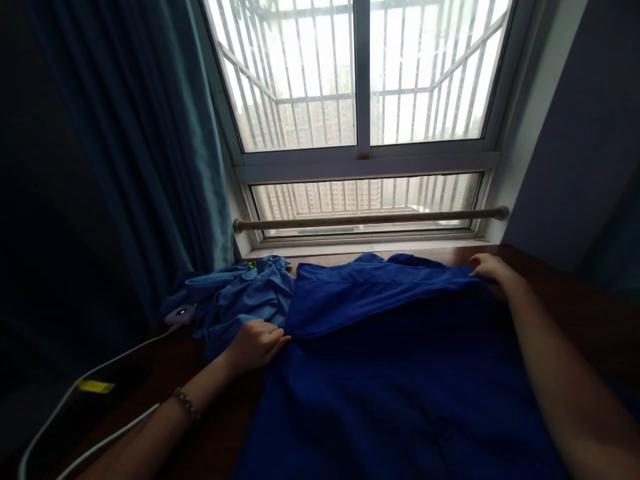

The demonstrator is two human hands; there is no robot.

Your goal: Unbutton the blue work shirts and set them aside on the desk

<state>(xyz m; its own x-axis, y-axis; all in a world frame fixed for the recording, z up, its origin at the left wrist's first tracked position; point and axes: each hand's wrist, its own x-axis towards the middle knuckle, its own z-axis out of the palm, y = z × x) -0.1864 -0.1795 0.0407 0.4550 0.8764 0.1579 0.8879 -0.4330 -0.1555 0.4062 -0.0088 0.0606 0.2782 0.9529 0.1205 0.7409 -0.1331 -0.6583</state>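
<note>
A large dark blue cloth garment (400, 387) lies spread over the wooden surface, its far part folded over in a band. My left hand (259, 343) is closed on the garment's left edge, at the near corner of that band. At the far right, my right hand (491, 268) pinches the garment's upper right corner. Which kind of garment it is, I cannot tell. Just left of it lies a crumpled lighter blue cloth (250, 293), close behind my left hand.
A small white device (180, 315) with a lit display sits by the lighter cloth. Its white cable (125, 351) carries a yellow tag (96, 387). Blue curtains (165, 147) hang at the left. A rail (370, 220) crosses the barred window (364, 80) behind the wooden surface (565, 300).
</note>
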